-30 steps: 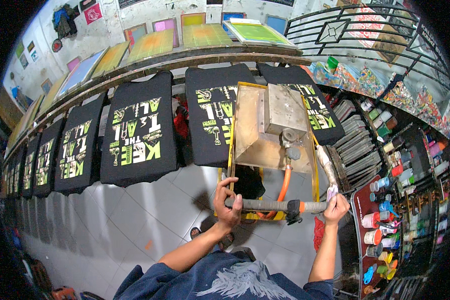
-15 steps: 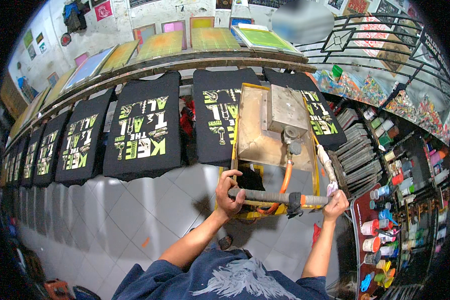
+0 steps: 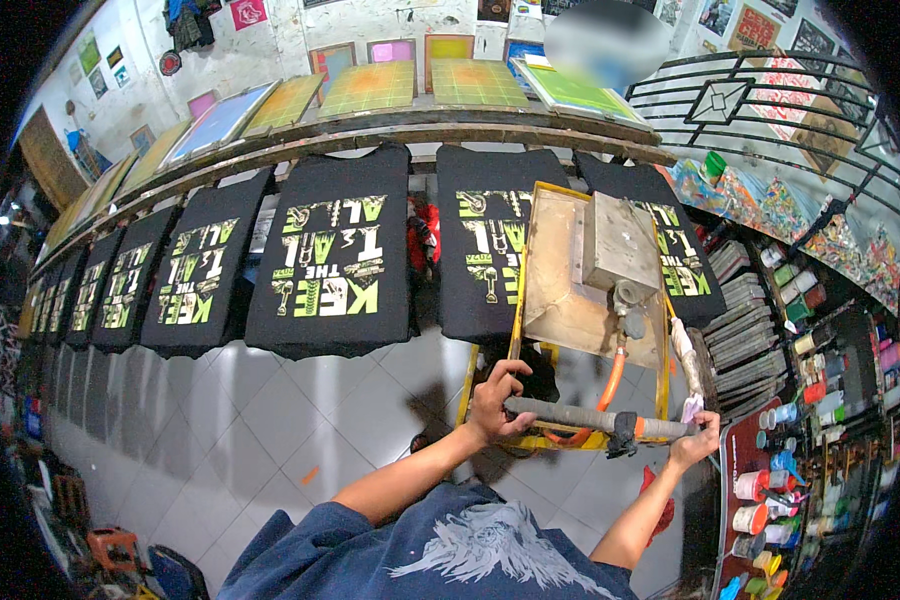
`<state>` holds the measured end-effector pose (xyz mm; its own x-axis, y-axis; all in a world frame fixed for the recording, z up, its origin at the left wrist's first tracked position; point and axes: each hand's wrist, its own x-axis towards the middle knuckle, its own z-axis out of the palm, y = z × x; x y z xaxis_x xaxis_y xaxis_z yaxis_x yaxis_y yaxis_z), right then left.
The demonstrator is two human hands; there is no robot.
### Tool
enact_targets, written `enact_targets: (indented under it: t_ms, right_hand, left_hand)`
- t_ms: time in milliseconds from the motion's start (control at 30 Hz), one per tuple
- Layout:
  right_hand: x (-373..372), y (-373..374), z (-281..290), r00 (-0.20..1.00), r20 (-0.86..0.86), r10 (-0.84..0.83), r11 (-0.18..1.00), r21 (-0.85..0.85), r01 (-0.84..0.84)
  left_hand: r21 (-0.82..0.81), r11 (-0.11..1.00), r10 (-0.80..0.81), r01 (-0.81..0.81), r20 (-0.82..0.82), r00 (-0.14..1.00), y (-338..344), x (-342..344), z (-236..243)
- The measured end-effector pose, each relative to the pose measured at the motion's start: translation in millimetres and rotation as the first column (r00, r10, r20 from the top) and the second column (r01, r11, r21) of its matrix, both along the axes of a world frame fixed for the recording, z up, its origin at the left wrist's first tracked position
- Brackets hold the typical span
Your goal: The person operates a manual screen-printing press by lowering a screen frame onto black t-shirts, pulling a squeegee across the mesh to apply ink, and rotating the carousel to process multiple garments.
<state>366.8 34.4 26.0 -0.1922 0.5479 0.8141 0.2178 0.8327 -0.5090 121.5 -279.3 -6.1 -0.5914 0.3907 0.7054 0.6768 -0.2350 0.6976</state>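
A yellow metal-framed cart (image 3: 518,300) stands in front of me, carrying a tilted metal panel heater with a grey box (image 3: 622,240) on top. An orange hose (image 3: 612,378) runs down from a fitting on the box. Across the near side goes a tape-wrapped handlebar (image 3: 570,412). My left hand (image 3: 498,408) is closed round its left end, and my right hand (image 3: 696,440) grips the right end. The heater hangs partly over a black printed T-shirt (image 3: 475,240) and hides some of it. Another black T-shirt (image 3: 695,235) shows just past the cart's right side.
More black printed T-shirts (image 3: 335,250) lie on boards in a row to the left. Behind them, printing screens (image 3: 370,88) lean on a long rack. On the right are stacked slats (image 3: 745,320) and shelves with paint pots (image 3: 750,485). Grey floor tiles (image 3: 360,400) lie below.
The whole scene, cart and hands included, has shifted to the right in the picture, as my head has turned left. Both hands keep their hold on the handlebar.
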Motion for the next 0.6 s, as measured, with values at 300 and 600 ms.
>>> enact_targets:
  t_ms: [300, 600]
  right_hand:
    - [-7.5, -13.8, 17.6, 0.993, 0.022, -0.113, 0.982, -0.149, 0.115]
    - [-11.2, -20.4, 19.0, 0.984, -0.009, -0.179, 0.965, -0.196, 0.174]
  left_hand:
    - [-0.002, 0.998, -0.070, 0.070, 0.013, 0.997, 2.0, -5.4, -11.3]
    - [0.025, 0.991, -0.127, 0.129, -0.079, 0.989, 1.5, -14.8, -11.6]
